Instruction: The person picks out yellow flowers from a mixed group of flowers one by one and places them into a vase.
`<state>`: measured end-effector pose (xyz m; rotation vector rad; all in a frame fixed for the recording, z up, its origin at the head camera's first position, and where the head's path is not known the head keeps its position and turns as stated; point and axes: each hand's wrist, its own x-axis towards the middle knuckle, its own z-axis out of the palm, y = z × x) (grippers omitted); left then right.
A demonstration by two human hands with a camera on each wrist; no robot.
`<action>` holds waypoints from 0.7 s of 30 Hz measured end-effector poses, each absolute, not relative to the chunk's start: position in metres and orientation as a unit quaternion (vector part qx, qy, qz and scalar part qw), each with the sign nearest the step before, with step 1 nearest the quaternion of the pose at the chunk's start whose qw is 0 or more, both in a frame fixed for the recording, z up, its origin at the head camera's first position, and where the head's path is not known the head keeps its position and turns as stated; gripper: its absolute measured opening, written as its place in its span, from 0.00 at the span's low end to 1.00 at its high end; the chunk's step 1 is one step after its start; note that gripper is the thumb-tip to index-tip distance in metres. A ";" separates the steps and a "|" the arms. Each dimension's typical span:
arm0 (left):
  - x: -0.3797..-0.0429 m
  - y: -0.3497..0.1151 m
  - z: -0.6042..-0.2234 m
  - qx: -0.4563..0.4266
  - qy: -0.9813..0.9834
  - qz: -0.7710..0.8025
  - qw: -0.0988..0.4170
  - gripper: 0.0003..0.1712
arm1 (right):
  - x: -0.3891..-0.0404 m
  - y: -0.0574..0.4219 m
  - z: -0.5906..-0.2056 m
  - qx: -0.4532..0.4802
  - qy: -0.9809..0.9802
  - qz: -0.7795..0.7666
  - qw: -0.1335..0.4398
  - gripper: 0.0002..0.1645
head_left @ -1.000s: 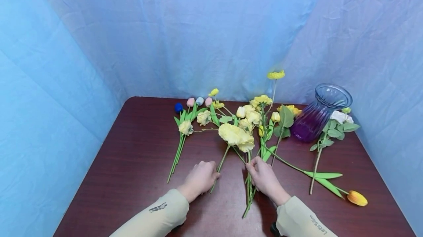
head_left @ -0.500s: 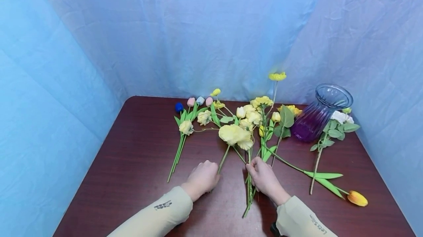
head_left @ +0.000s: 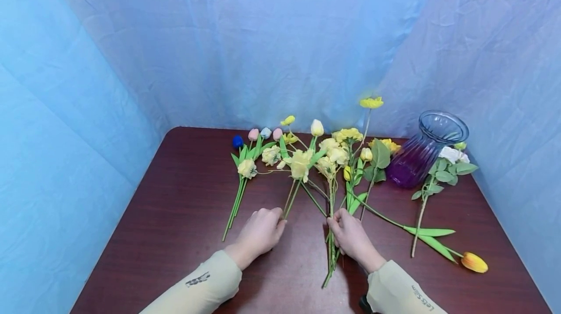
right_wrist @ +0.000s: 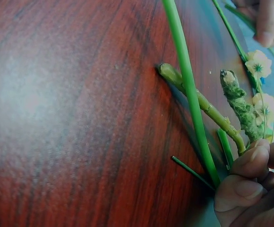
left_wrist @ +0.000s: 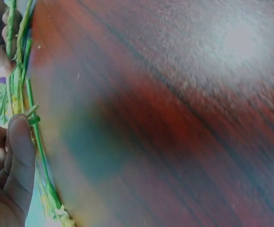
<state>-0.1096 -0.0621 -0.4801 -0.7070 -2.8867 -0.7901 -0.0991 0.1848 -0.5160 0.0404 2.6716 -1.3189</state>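
In the head view, my left hand [head_left: 260, 232] pinches thin stems below a pale yellow flower [head_left: 300, 164]. A white tulip [head_left: 317, 128] rises just behind that flower; whether its stem is in the same pinch I cannot tell. Thumb and fingertips of the left hand [left_wrist: 14, 163] meet around a green stem end [left_wrist: 32, 118] in the left wrist view. My right hand [head_left: 349, 233] grips a bundle of stems [head_left: 330, 255] under several pale yellow blooms [head_left: 333, 153]. The right wrist view shows cut stem ends [right_wrist: 200, 101] jutting from the right hand [right_wrist: 255, 184].
A blue-purple glass vase [head_left: 416, 158] leans at the back right, beside a white flower [head_left: 453, 154] with leaves. An orange-yellow tulip [head_left: 473, 262] lies at the right. Blue and pink tulips [head_left: 253, 135] lie at the left on the dark red table [head_left: 175, 216].
My left hand has drawn slightly left. The pale yellow flower above it has turned and shifted back and left, and the white tulip has moved farther back. The right hand has stayed in place.
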 end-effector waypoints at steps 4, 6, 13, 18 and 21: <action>-0.109 -0.074 -0.475 -0.217 -0.934 -0.275 0.066 0.11 | -0.098 0.185 -0.517 0.012 0.894 -0.441 0.078 0.09; -0.108 -0.082 -0.473 -0.209 -0.933 -0.278 0.086 0.09 | -0.097 0.185 -0.516 0.008 0.895 -0.440 0.075 0.09; -0.103 -0.117 -0.472 -0.150 -0.938 -0.291 0.117 0.05 | -0.095 0.185 -0.513 -0.013 0.900 -0.432 0.059 0.09; -0.104 -0.140 -0.477 -0.107 -0.946 -0.285 0.112 0.05 | -0.095 0.183 -0.510 -0.037 0.908 -0.416 0.028 0.08; -0.105 -0.151 -0.480 -0.086 -0.953 -0.271 0.104 0.05 | -0.095 0.181 -0.508 -0.046 0.915 -0.400 0.017 0.08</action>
